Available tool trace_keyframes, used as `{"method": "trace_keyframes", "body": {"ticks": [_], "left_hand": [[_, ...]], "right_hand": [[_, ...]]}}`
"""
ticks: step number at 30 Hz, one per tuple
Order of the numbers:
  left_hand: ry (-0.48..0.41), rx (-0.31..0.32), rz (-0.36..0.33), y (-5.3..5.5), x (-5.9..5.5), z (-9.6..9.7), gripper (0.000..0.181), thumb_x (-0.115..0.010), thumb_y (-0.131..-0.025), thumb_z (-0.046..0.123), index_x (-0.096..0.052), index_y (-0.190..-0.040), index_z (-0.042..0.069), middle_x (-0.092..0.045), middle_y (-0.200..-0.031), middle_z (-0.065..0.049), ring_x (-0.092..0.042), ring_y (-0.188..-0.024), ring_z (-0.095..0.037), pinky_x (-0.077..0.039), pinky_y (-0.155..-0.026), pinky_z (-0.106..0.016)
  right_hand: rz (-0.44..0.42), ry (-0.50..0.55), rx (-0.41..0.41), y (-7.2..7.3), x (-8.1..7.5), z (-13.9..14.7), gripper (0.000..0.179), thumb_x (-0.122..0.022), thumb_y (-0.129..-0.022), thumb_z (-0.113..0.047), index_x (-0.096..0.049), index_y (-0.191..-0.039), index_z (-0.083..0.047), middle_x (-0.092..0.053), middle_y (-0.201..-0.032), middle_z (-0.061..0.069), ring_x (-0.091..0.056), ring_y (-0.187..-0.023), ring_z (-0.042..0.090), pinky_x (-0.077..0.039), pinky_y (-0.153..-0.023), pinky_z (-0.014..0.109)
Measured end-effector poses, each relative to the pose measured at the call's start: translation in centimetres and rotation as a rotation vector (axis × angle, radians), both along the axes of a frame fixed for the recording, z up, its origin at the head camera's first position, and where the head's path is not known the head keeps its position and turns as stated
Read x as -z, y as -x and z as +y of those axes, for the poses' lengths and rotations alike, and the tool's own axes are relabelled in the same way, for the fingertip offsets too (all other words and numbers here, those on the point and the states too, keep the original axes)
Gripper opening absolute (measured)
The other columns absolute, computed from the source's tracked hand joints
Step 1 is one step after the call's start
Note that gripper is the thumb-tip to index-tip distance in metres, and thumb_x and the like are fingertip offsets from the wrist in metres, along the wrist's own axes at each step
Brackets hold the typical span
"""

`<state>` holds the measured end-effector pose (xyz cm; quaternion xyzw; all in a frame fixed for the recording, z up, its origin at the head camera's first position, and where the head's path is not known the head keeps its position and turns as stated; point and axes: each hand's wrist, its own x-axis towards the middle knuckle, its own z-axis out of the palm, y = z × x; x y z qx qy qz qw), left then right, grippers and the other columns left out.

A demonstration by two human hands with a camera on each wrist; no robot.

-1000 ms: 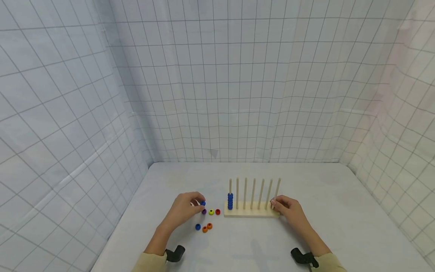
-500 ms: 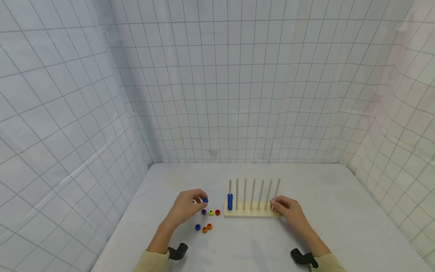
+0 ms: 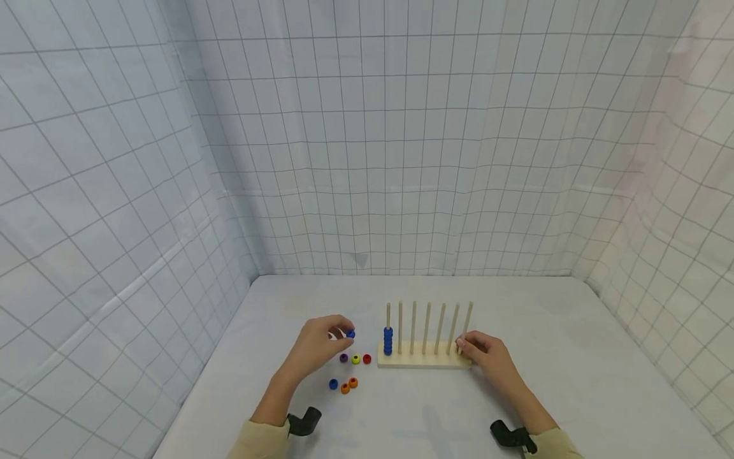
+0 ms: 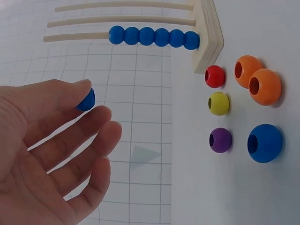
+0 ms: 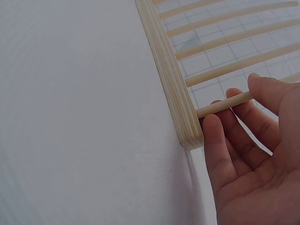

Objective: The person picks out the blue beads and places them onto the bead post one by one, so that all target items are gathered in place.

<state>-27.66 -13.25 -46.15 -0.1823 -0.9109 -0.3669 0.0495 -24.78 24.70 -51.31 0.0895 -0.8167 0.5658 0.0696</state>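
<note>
My left hand (image 3: 314, 343) pinches a blue bead (image 4: 89, 101) between thumb and fingertips, raised above the table, left of a wooden peg rack (image 3: 424, 362). The rack has a pale flat base and several upright pegs. Several blue beads (image 3: 388, 342) are stacked on its leftmost peg; the other pegs carry none. At the rack's right end, my right hand (image 3: 490, 356) holds the rightmost peg (image 5: 225, 104) low down, thumb on one side and fingers around it near the base.
Between the left hand and the rack lie a purple bead (image 3: 343, 358), a yellow bead (image 3: 356, 359) and a red bead (image 3: 367, 359). Nearer the person are a blue bead (image 3: 333, 384) and two orange beads (image 4: 265, 87). Gridded white curtains surround the white table (image 3: 573, 370).
My left hand has lifted the blue bead and carried it slightly right, toward the rack. The right hand stays on the rightmost peg, and the loose beads lie where they were.
</note>
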Motion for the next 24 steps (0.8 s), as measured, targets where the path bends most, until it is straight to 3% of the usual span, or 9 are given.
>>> {"method": "trace_keyframes", "body": {"ticks": [19, 24], "left_hand": [[-0.057, -0.002, 0.113, 0.1, -1.0, 1.3, 0.021, -0.080, -0.087, 0.012, -0.074, -0.106, 0.019, -0.069, -0.093, 0.011, -0.060, -0.083, -0.007, -0.053, -0.082, -0.037], [-0.075, -0.005, 0.130, 0.0, -1.2, 1.7, 0.021, -0.080, -0.087, 0.012, -0.074, -0.107, 0.017, -0.069, -0.095, 0.010, -0.061, -0.083, -0.006, -0.054, -0.082, -0.035]], "right_hand": [[0.022, -0.021, -0.001, 0.1, -0.1, 0.0, 0.022, -0.066, -0.099, -0.019, -0.071, -0.104, 0.003, -0.070, -0.095, 0.020, -0.060, -0.084, 0.036, -0.050, -0.068, 0.029], [0.023, -0.017, 0.011, 0.1, 0.0, -0.1, 0.021, -0.067, -0.099, -0.017, -0.072, -0.103, 0.002, -0.069, -0.094, 0.020, -0.060, -0.080, 0.030, -0.050, -0.066, 0.029]]}}
